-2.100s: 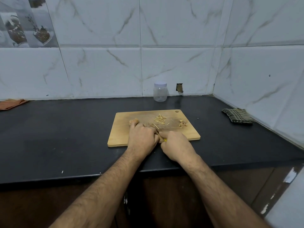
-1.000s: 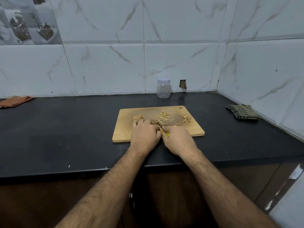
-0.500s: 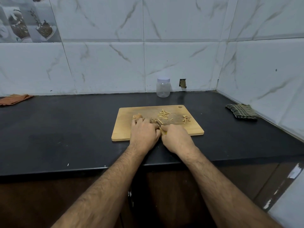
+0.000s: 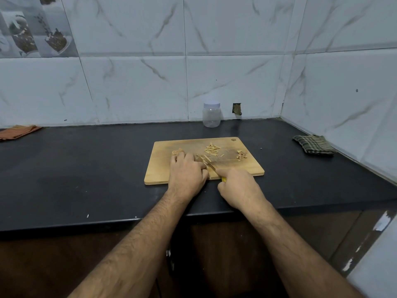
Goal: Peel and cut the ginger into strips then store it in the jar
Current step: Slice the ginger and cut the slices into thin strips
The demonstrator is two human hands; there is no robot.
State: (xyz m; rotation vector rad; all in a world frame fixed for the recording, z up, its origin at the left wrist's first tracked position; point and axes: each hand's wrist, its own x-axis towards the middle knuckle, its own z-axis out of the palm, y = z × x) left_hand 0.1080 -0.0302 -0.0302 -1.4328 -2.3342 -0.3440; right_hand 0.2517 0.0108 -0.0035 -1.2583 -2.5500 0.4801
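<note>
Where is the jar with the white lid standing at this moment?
In the head view the jar stands at the back of the black counter, against the tiled wall, beyond the cutting board and left of a small hole in the wall.

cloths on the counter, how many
2: an orange cloth at the counter's far left by the wall, and a green checked cloth at the right near the corner. Others may lie outside the view.

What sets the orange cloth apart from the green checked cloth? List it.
The orange cloth lies at the counter's far left; the green checked cloth lies far right, near the side wall. The orange cloth looks flatter and is cut off by the frame; the green checked cloth is bunched thicker. Both rest on the black counter.
</note>
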